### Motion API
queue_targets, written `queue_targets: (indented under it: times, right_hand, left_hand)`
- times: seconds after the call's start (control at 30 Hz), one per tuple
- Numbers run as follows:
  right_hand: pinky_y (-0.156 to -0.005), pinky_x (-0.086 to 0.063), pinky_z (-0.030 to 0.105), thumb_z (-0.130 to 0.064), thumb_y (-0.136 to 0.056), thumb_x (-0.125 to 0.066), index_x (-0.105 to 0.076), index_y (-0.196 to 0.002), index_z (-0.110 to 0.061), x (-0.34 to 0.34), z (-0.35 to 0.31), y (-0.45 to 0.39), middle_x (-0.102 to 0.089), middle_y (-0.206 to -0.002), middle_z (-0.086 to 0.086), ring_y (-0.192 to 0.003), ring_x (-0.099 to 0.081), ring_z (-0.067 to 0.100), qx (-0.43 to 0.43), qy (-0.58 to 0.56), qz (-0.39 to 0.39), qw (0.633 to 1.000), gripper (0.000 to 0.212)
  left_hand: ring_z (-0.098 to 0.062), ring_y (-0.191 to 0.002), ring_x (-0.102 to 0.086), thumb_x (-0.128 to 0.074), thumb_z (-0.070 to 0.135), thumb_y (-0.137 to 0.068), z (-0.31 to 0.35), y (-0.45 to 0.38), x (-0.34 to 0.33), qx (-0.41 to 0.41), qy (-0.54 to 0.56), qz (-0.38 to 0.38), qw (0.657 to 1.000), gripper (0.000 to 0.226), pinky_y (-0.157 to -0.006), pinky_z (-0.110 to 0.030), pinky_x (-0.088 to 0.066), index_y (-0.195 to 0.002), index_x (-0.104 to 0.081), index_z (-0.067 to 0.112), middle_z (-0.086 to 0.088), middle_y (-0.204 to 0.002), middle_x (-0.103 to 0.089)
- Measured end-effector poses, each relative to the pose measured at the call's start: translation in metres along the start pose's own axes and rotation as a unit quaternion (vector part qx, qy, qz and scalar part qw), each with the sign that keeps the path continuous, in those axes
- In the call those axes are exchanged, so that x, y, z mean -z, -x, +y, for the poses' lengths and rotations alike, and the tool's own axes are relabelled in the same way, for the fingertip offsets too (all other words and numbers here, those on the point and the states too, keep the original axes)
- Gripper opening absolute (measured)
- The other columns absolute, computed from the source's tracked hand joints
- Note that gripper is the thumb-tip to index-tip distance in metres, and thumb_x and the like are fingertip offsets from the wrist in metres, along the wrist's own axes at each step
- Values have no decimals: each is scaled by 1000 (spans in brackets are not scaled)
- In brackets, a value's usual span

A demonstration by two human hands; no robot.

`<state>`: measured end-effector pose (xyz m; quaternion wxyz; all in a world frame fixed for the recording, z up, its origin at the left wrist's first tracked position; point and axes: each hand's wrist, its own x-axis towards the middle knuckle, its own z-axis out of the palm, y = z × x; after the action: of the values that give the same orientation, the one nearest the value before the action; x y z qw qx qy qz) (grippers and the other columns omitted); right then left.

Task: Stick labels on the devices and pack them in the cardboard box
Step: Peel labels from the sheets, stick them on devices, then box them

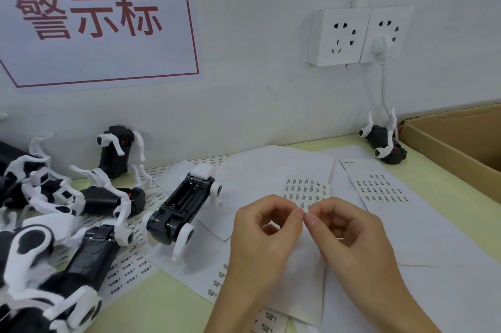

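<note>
Wall: white, red-bordered sign (95, 15) with red characters upper left, double socket (360, 35) upper right, white plug and cable in the right unit.
Table: pale green table (168, 303), mostly under white label sheets (406, 237).
Left hand: left hand (261, 240) fingers curled, thumb and forefinger tips pinched together over the sheets.
Right hand: right hand (349, 235) same pose, tips touching the left hand's; something tiny pinched between them, too small to tell, likely a label.
Labels: printed block (306, 191) just behind the hands, another block (382, 189) to the right.
Nearest device: black-and-white device (181, 205) on its back left of the hands, battery bay up.
Other devices: heap (54, 210) at left edge; one (385, 142) apart at back, beside the box.
Box: cardboard box (444, 142) open, far right; inside not visible.
</note>
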<state>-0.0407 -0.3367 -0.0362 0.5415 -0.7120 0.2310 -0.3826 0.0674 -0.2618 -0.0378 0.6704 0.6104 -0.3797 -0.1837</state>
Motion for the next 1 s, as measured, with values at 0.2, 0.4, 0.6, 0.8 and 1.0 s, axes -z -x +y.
queue_targets:
  times: [0.2, 0.4, 0.6, 0.8, 1.0]
  right_hand:
    - [-50, -44, 23, -14, -85, -74, -68, -70, -31, 0, 11, 1, -57, -54, -2, -52, -54, 15, 102, 193, 108, 970, 23]
    - [-58, -46, 18, -12, -80, -75, -72, -79, -25, -3, 13, 1, -58, -56, -7, -62, -59, 13, 93, 238, 152, 955, 14]
    - [-50, -46, 12, -8, -85, -74, -74, -75, -21, -4, 2, 1, -65, -57, 1, -49, -60, 9, -50, 18, 78, 996, 17]
    - [-49, -46, 14, -10, -86, -73, -74, -70, -23, -4, 0, 0, -62, -54, 2, -47, -57, 10, -65, -15, 81, 994, 20]
    - [-48, -43, 12, -8, -86, -72, -73, -69, -20, -5, 4, -1, -62, -53, -2, -46, -54, 6, -59, -13, 105, 993, 20]
  left_hand:
    - [-11, -63, -60, -65, 22, -79, -4, 2, -3, -52, -87, 27, 994, 11, -56, -22, -45, -70, -72, 19, 7, -67, -68]
    - [-12, -66, -62, -66, 21, -82, -7, 2, -6, -68, -112, 55, 990, 12, -57, -20, -47, -72, -72, 20, 12, -69, -68]
    - [-7, -67, -63, -72, 6, -87, -3, 2, -3, -15, -61, 43, 997, 21, -61, -31, -51, -73, -75, 21, 5, -70, -71]
    - [-8, -67, -62, -73, 5, -88, -3, 1, -4, -6, -64, 48, 997, 23, -59, -35, -51, -71, -75, 20, 6, -69, -71]
    - [-8, -68, -64, -69, 18, -93, -4, 1, -6, 8, -77, 62, 995, 24, -58, -18, -47, -70, -76, 21, 11, -66, -70]
